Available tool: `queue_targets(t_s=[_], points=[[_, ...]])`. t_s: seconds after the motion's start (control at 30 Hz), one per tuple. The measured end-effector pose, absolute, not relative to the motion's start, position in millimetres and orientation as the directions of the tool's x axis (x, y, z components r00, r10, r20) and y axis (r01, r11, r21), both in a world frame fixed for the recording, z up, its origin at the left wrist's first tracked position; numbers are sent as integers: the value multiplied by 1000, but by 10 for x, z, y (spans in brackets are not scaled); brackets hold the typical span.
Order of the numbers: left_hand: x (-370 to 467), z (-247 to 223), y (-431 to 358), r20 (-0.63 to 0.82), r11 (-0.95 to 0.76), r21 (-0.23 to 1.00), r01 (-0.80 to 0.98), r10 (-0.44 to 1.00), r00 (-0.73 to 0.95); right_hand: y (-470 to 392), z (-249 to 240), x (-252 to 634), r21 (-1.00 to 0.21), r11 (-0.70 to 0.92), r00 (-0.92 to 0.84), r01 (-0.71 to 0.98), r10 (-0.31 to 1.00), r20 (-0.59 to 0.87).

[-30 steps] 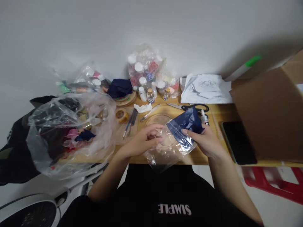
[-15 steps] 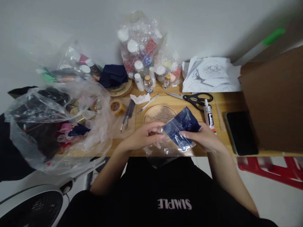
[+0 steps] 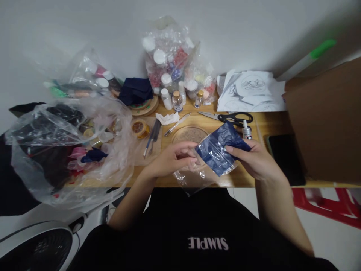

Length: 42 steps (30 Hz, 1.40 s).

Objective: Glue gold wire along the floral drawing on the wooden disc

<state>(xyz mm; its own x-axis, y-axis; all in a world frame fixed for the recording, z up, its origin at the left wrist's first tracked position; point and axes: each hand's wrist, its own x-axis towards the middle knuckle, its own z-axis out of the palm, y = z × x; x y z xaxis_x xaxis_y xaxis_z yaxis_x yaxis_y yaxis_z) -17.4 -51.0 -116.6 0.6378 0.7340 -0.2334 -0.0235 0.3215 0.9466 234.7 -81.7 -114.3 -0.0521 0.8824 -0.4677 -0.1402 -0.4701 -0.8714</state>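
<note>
Between my hands is a folded dark blue cloth (image 3: 214,150), with clear plastic over part of it. My right hand (image 3: 258,160) pinches the cloth's right side, thumb on top. With curled fingers, my left hand (image 3: 172,160) holds the edge of a clear plastic bag (image 3: 191,178), which hangs down toward the table's front edge. Behind the cloth lies a round wooden disc (image 3: 189,133) with a line pattern, partly covered. A glue tube (image 3: 246,130) is half hidden by my right hand.
Black-handled scissors (image 3: 234,117), a pen (image 3: 177,124), a thread spool (image 3: 140,128) and small bottles (image 3: 177,101) lie or stand behind my hands. A large plastic bag (image 3: 113,165) fills the left. At right are a phone (image 3: 283,158) and a cardboard box (image 3: 324,124).
My right hand has moved to the right with the blue cloth, now covering more of the glue tube. My left hand has stayed nearly in place.
</note>
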Motion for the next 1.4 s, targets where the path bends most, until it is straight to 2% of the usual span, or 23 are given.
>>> queue_targets(t_s=[0.13, 0.27, 0.37, 0.53, 0.63, 0.77, 0.9, 1.0, 1.1, 1.27, 1.4], points=[[-195, -1122, -479, -154, 189, 982, 15, 749, 644, -814, -1078, 2380, -887, -454, -145, -85, 886, -440], [-230, -1092, -471, -99, 114, 993, 23, 719, 688, -760, -915, 2460, -931, -364, -206, 29, 909, -362], [-227, -1078, -478, -77, 31, 996, 81, 747, 660, -735, -839, 2453, -939, -329, -232, 98, 910, -343], [-209, -1052, -480, -40, -95, 978, 188, 793, 608, -752, -877, 2372, -929, -363, -286, 67, 885, -367], [-228, -1053, -476, -44, -105, 975, 198, 776, 629, -764, -890, 2378, -926, -371, -340, 74, 863, -373], [-244, -1061, -473, -36, -142, 964, 225, 770, 638, -767, -867, 2404, -946, -294, -330, 140, 887, -324], [-210, -1025, -477, 44, -222, 955, 199, 765, 642, -769, -870, 2361, -947, -227, -411, 227, 859, -304], [-178, -989, -491, 40, -227, 951, 209, 762, 646, -779, -875, 2302, -955, -177, -429, 238, 863, -267], [-137, -967, -511, 33, -205, 955, 216, 794, 607, -800, -858, 2240, -961, -122, -426, 247, 877, -221], [-41, -922, -522, 110, -226, 957, 180, 860, 498, -845, -782, 2121, -972, -5, -397, 236, 912, -102], [-13, -871, -519, 113, -215, 964, 160, 868, 483, -874, -776, 2061, -975, 10, -386, 224, 919, -79]])
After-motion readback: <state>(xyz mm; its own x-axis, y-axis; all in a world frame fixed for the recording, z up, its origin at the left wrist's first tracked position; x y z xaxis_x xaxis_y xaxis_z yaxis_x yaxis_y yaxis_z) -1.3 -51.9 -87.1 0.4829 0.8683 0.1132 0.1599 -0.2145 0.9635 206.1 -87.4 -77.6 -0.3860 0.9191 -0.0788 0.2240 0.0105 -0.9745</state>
